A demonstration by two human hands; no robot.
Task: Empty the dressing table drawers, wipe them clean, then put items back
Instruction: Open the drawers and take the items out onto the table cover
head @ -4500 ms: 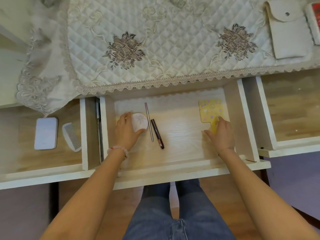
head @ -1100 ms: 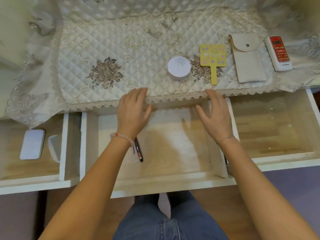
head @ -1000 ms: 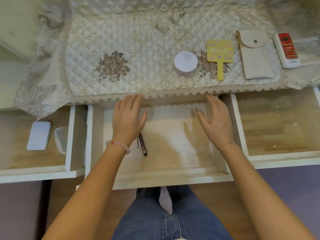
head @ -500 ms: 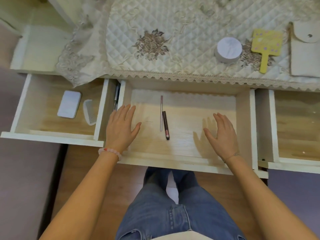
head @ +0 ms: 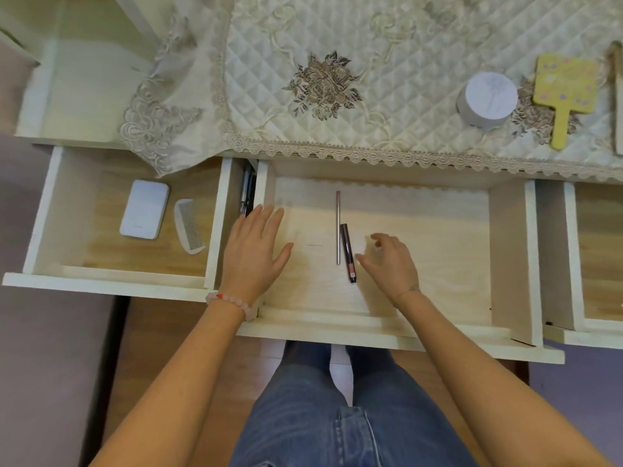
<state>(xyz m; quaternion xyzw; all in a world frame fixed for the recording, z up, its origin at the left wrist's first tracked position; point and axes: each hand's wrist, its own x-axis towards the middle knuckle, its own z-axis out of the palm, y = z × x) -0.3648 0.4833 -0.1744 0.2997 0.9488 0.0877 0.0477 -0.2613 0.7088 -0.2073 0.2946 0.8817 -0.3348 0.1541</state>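
Left drawer [head: 101, 257] stands open, with the white case [head: 145, 214] and comb [head: 188, 227] not yet lifted out. Left hand [head: 254, 254] is flat, fingers straight, over the left wall of the middle drawer [head: 438, 247], where a silver pencil [head: 338, 227] and a dark tube [head: 347, 252] lie side by side. Right hand [head: 391, 264] is loosely curled and empty just beside the tube; best to pinch both sticks mid-length together, then set them beside the jar [head: 488, 99] and yellow mirror [head: 563, 89] on the cloth.

— Light?
— Warm, even, indoor; a soft shadow lies under the right hand [head: 391, 264] on the middle drawer [head: 438, 251].
— Sharp?
— Its fingers smear slightly; lines bow near the edges.
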